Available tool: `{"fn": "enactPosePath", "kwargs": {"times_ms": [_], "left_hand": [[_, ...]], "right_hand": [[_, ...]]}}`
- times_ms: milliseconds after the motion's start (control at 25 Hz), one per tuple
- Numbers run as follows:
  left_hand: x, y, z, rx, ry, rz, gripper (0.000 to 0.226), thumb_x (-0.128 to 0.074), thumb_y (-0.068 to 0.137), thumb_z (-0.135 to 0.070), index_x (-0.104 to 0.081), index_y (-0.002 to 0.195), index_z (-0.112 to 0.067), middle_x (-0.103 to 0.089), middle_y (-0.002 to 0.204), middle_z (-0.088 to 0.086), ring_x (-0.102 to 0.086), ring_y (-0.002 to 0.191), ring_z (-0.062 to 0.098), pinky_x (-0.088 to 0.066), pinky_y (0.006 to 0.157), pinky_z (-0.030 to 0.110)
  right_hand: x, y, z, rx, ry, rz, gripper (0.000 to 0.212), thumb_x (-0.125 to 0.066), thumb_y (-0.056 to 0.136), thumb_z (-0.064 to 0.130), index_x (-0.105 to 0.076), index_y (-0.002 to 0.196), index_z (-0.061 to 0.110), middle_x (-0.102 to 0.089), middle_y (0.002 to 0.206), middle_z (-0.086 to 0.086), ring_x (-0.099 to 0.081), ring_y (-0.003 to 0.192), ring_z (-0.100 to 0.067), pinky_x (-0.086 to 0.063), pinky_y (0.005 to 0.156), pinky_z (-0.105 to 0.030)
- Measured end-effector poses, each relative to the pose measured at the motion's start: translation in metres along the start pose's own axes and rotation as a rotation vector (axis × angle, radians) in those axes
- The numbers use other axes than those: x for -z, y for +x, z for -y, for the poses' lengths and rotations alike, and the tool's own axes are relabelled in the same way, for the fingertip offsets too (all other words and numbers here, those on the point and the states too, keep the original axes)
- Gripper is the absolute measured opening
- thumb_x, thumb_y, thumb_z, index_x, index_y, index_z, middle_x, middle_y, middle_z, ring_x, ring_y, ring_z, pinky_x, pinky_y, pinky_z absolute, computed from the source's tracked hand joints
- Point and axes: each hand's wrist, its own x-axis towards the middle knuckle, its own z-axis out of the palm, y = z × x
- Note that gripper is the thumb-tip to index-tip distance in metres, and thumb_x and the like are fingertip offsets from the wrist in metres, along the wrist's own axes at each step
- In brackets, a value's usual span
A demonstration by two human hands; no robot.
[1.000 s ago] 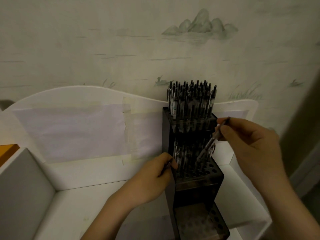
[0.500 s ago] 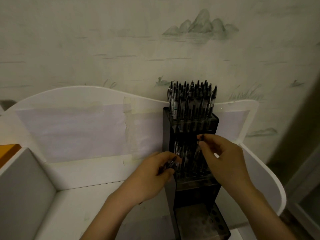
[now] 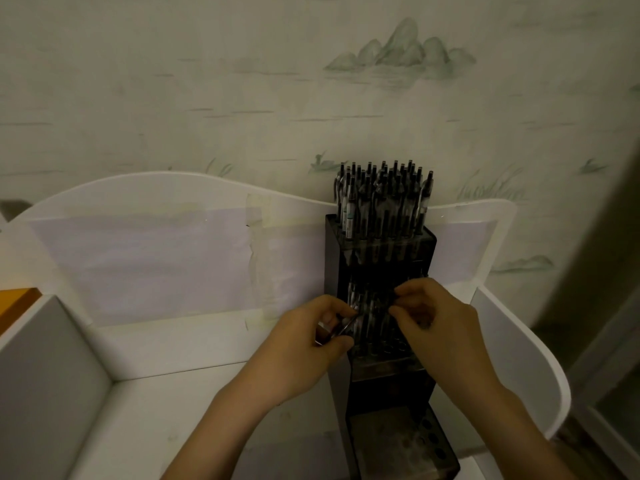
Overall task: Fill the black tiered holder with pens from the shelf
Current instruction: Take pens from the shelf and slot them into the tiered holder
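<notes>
Pens (image 3: 381,199) are crowding the top tier of the black tiered holder (image 3: 337,258), which I am seeing standing right of centre in the head view, against the white back panel of the shelf (image 3: 194,344). They are standing upright, caps up, packed tight. The middle tier, at mid-height of the frame, is carrying a partial row of pens (image 3: 372,318) standing in its holes. The bottom tier (image 3: 408,441), at the lower edge of the frame, is showing only open holes along its right side. The shelf itself is spreading across the lower left of the frame, with a grey divider (image 3: 45,372) at far left and taped paper (image 3: 145,265) on the back panel.

My left hand (image 3: 304,344) is reaching in from the lower centre, fingers curling round a small bunch of pens (image 3: 337,329) just beside the holder's left wall. My right hand (image 3: 440,327) is coming in from the lower right, over the middle tier, thumb and forefinger pinching together at a pen top there; dim light is leaving me unable to tell that pen apart clearly.
</notes>
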Motion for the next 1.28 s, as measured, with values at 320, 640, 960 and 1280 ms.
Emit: {"fn": "enactPosePath", "kwargs": {"times_ms": [320, 640, 960, 1280], "left_hand": [[-0.006, 0.0, -0.008, -0.033, -0.024, 0.022, 0.024, -0.069, 0.086, -0.024, -0.058, 0.105, -0.035, -0.064, 0.09, -0.008, -0.067, 0.075, 0.011, -0.059, 0.071, 0.033], [-0.01, 0.0, -0.015, -0.071, -0.067, 0.017, 0.023, -0.07, 0.085, -0.024, -0.058, 0.103, -0.03, -0.065, 0.087, -0.006, -0.067, 0.074, 0.013, -0.058, 0.069, 0.032], [0.007, -0.001, -0.007, -0.106, 0.322, -0.08, 0.032, -0.066, 0.084, -0.046, -0.052, 0.112, -0.036, -0.053, 0.096, -0.02, -0.058, 0.079, -0.001, -0.05, 0.066, 0.012], [0.004, -0.011, -0.01, -0.096, 0.764, -0.063, 0.051, -0.049, 0.086, -0.062, -0.037, 0.13, -0.038, -0.05, 0.122, -0.015, -0.056, 0.104, 0.006, -0.053, 0.08, 0.03]], "right_hand": [[-0.004, -0.022, 0.024, 0.12, 0.036, 0.093, 0.011, -0.078, 0.077, 0.033, -0.072, 0.086, 0.031, -0.065, 0.079, 0.017, -0.063, 0.075, -0.005, -0.051, 0.066, -0.014], [0.003, -0.018, 0.027, -0.117, 0.434, 0.147, 0.014, -0.073, 0.082, 0.019, -0.075, 0.078, 0.032, -0.075, 0.078, 0.006, -0.071, 0.074, -0.01, -0.055, 0.067, -0.018], [0.05, 0.011, 0.031, 0.05, 0.429, -0.181, 0.004, -0.07, 0.084, 0.015, -0.069, 0.088, 0.017, -0.075, 0.079, 0.002, -0.073, 0.072, -0.017, -0.058, 0.069, -0.022], [0.031, 0.012, 0.012, 0.201, 0.073, -0.162, 0.007, -0.071, 0.086, 0.018, -0.068, 0.09, 0.021, -0.068, 0.078, 0.018, -0.066, 0.074, 0.002, -0.048, 0.066, -0.005]]}}
